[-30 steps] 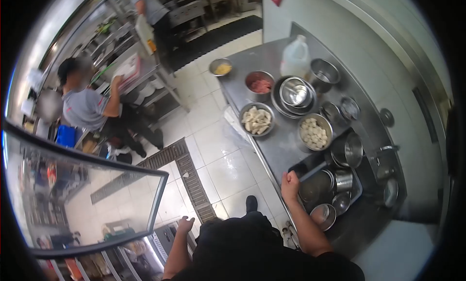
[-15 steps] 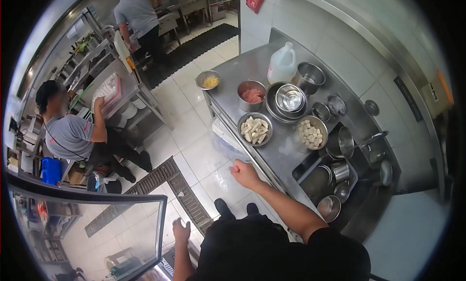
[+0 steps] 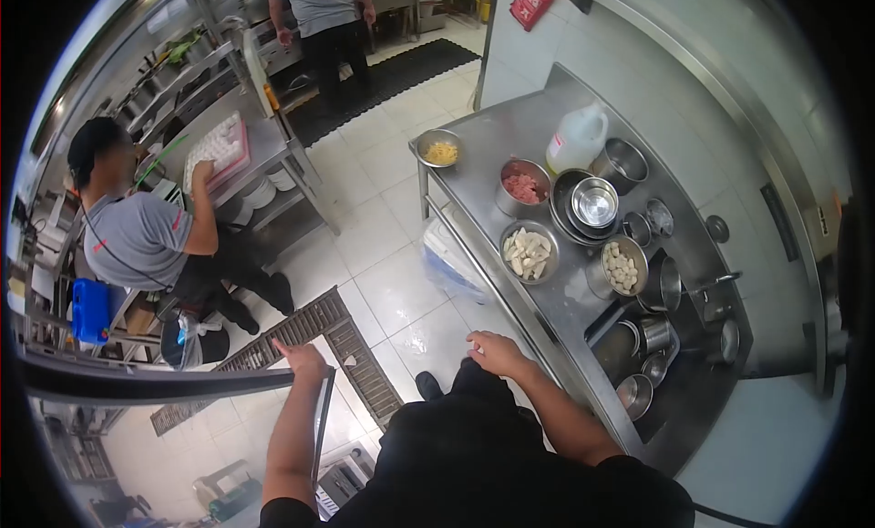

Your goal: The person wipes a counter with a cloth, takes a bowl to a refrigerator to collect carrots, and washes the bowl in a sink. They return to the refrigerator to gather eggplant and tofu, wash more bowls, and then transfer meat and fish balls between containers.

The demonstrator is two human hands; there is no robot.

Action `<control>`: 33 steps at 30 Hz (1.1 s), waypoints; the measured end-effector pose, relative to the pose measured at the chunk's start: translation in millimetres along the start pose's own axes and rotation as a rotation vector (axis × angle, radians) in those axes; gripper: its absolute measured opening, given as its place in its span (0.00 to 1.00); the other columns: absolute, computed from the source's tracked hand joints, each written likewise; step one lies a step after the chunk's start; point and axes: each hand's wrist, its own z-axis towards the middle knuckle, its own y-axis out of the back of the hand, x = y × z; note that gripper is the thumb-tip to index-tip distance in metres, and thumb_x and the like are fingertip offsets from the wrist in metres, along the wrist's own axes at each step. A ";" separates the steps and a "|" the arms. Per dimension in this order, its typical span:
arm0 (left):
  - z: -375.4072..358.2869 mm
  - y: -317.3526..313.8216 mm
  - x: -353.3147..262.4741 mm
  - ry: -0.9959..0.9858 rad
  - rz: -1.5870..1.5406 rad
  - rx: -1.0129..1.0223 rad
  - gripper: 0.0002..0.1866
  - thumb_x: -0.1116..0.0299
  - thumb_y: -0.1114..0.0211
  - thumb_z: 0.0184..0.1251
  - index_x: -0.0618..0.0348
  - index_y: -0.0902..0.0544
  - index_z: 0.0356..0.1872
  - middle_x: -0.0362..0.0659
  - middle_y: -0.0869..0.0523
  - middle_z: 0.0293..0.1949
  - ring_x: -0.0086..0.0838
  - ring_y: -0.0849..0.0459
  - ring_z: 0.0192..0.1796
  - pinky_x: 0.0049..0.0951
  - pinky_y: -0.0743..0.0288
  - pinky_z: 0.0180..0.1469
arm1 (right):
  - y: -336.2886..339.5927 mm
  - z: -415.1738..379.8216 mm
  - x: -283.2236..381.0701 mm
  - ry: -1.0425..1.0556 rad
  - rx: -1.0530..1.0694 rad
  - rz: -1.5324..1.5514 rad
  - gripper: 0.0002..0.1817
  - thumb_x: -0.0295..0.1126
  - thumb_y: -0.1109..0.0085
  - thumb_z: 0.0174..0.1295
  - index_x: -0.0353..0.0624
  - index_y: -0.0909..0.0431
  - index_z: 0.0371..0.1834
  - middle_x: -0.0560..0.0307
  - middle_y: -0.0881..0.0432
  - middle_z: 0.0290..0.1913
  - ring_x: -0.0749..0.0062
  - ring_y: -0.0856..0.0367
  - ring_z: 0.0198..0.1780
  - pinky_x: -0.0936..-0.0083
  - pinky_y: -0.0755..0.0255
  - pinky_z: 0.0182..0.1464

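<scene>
My left hand (image 3: 303, 358) is at the upper corner of a dark-framed glass door (image 3: 210, 382), seeming to touch its frame. One finger stretches left past the frame; the other fingers are partly hidden. My right hand (image 3: 498, 354) is closed in a loose fist beside the steel counter's front edge, with nothing visible in it. On the steel counter (image 3: 474, 184) are a bowl of pale cut sticks (image 3: 529, 253), a pot of pale round pieces (image 3: 621, 269), a pot of pink minced meat (image 3: 523, 184) and a bowl of yellow shreds (image 3: 441, 151).
A plastic jug (image 3: 577, 138) and stacked steel bowls (image 3: 594, 202) stand farther back. Pots sit in the sink (image 3: 599, 332). At left, one person (image 3: 146, 232) reaches to a tray of white pieces (image 3: 219, 153). Another person (image 3: 324, 36) stands beyond. A floor drain grate (image 3: 360, 373) runs below.
My left hand has risen and moved left to the door's corner. My right hand stays in a fist, now lower in view. The farther person has turned and shifted right.
</scene>
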 end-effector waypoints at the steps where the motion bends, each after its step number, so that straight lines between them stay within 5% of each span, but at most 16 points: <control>1: 10.8 -3.6 8.4 0.005 -0.013 0.030 0.21 0.59 0.41 0.71 0.57 0.14 0.59 0.52 0.16 0.63 0.48 0.25 0.73 0.76 0.87 0.75 | 2.7 4.4 -0.6 0.004 0.004 0.000 0.17 0.36 0.36 0.66 0.46 0.20 0.57 0.54 0.13 0.45 0.53 0.15 0.49 0.60 0.22 0.51; 5: 23.6 -34.8 22.0 0.024 -0.031 -0.135 0.26 0.51 0.38 0.69 0.56 0.16 0.61 0.53 0.19 0.67 0.44 0.27 0.75 0.76 0.87 0.74 | 17.6 32.9 0.2 0.020 -0.089 0.075 0.13 0.35 0.39 0.66 0.45 0.19 0.52 0.50 0.14 0.42 0.52 0.15 0.45 0.59 0.22 0.48; 8: 1.1 -9.1 15.8 -0.080 -0.200 -0.050 0.30 0.47 0.37 0.68 0.54 0.19 0.65 0.53 0.22 0.70 0.46 0.29 0.76 0.76 0.84 0.75 | 35.6 63.7 -8.2 0.065 -0.208 0.097 0.12 0.35 0.39 0.66 0.44 0.18 0.50 0.49 0.15 0.43 0.51 0.15 0.45 0.58 0.22 0.48; 12: 8.9 -17.1 -22.8 -0.098 -0.412 -0.223 0.35 0.43 0.35 0.67 0.52 0.23 0.70 0.51 0.24 0.71 0.47 0.30 0.76 0.77 0.71 0.77 | 111.2 111.1 -4.9 0.042 -0.375 0.186 0.09 0.32 0.39 0.67 0.41 0.18 0.46 0.46 0.16 0.43 0.49 0.15 0.44 0.59 0.22 0.48; 16: 17.3 18.5 -85.1 -0.146 -0.600 -0.124 0.38 0.40 0.32 0.63 0.50 0.24 0.70 0.49 0.24 0.71 0.45 0.28 0.75 0.76 0.59 0.76 | 173.9 147.1 -27.8 0.145 -0.705 0.207 0.06 0.28 0.39 0.67 0.40 0.19 0.44 0.45 0.17 0.41 0.48 0.15 0.40 0.60 0.23 0.42; 21: 23.7 67.0 -164.6 -0.327 -0.469 -0.086 0.37 0.39 0.34 0.65 0.49 0.24 0.69 0.50 0.23 0.70 0.48 0.24 0.70 0.67 0.39 0.69 | 206.7 125.1 -34.2 0.054 -0.961 0.343 0.06 0.24 0.37 0.64 0.42 0.20 0.43 0.47 0.17 0.40 0.51 0.15 0.40 0.61 0.22 0.41; 25: 22.2 127.0 -213.1 -0.455 -0.396 -0.297 0.35 0.44 0.32 0.65 0.51 0.24 0.69 0.53 0.22 0.66 0.49 0.22 0.68 0.62 0.37 0.68 | 213.2 86.6 -77.6 -0.099 -1.248 0.107 0.11 0.29 0.32 0.62 0.41 0.21 0.46 0.49 0.18 0.40 0.51 0.16 0.40 0.61 0.23 0.41; 27: 26.1 167.9 -236.7 -0.556 -0.486 -0.402 0.33 0.48 0.31 0.66 0.52 0.23 0.67 0.54 0.19 0.62 0.49 0.20 0.64 0.59 0.34 0.65 | 242.3 71.5 -106.9 -0.344 -1.354 0.001 0.16 0.32 0.30 0.62 0.41 0.22 0.49 0.47 0.19 0.41 0.48 0.17 0.41 0.59 0.24 0.41; 33: 10.2 299.2 -305.9 -0.887 -0.769 -0.613 0.24 0.61 0.29 0.66 0.54 0.20 0.62 0.49 0.16 0.53 0.42 0.15 0.51 0.50 0.29 0.56 | 311.6 81.7 -176.4 -0.556 -1.142 -0.213 0.14 0.32 0.36 0.65 0.40 0.28 0.48 0.40 0.19 0.45 0.37 0.18 0.45 0.47 0.25 0.44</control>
